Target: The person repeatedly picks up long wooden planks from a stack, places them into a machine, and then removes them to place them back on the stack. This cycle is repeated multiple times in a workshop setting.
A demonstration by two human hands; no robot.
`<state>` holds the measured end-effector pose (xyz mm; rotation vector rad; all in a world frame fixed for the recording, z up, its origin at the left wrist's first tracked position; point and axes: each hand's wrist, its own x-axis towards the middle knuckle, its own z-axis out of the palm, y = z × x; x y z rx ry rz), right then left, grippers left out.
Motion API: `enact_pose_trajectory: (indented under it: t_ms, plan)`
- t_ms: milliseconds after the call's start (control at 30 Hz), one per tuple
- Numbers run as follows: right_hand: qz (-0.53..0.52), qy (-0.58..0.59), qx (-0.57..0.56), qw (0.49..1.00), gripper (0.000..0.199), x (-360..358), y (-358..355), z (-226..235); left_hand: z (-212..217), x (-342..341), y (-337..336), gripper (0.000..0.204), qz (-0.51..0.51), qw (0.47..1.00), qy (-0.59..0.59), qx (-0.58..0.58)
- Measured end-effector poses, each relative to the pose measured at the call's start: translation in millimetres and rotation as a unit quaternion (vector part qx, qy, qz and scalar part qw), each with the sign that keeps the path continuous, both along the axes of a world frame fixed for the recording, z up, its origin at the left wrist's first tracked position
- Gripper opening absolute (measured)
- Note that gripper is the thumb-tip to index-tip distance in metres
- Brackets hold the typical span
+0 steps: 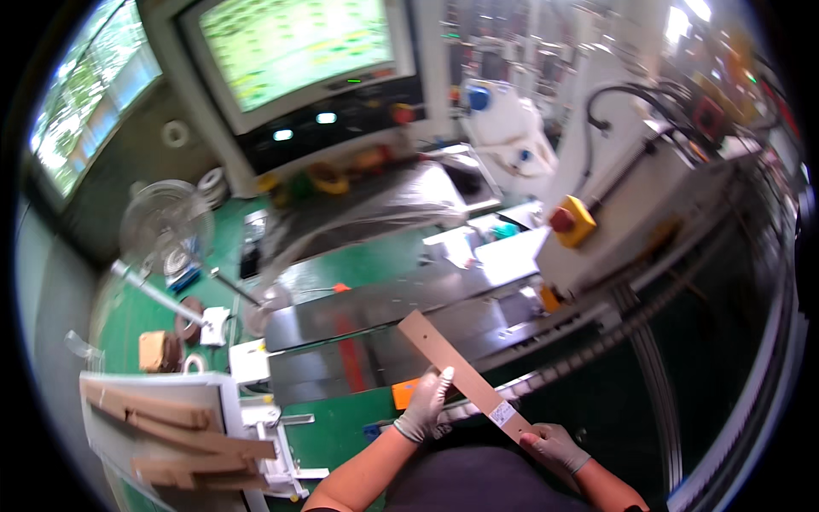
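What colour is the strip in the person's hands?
The strip is light brown, with a white label near the right hand; head view shows it.

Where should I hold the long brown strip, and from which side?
Probably two places: the brown strip is long, narrow and slanted. The left hand suits its left edge near mid-length, coming from the left; the right hand suits the near end, past the white label.
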<state>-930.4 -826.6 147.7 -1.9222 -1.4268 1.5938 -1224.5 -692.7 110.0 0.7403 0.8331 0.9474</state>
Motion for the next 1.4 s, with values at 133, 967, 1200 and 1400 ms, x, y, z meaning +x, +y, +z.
enact_pose_trajectory:
  t_ms: [133,967,1200,1400]
  plan:
    - [-0.049,-0.137,0.054,0.988,0.058,30,-70,-54,-25,77,13,0.031,-0.144,0.984,0.102,-0.012]
    - [-0.083,-0.171,0.165,0.968,0.040,108,-17,-53,-66,213,75,0.052,-0.073,0.927,0.345,0.127]
    - [-0.095,-0.178,0.055,0.978,0.041,190,-5,-57,-46,290,93,0.048,-0.017,0.980,0.196,-0.032]
    - [-0.231,-0.085,0.018,0.969,0.043,232,34,-19,-102,373,93,0.028,0.032,0.981,0.152,0.116]
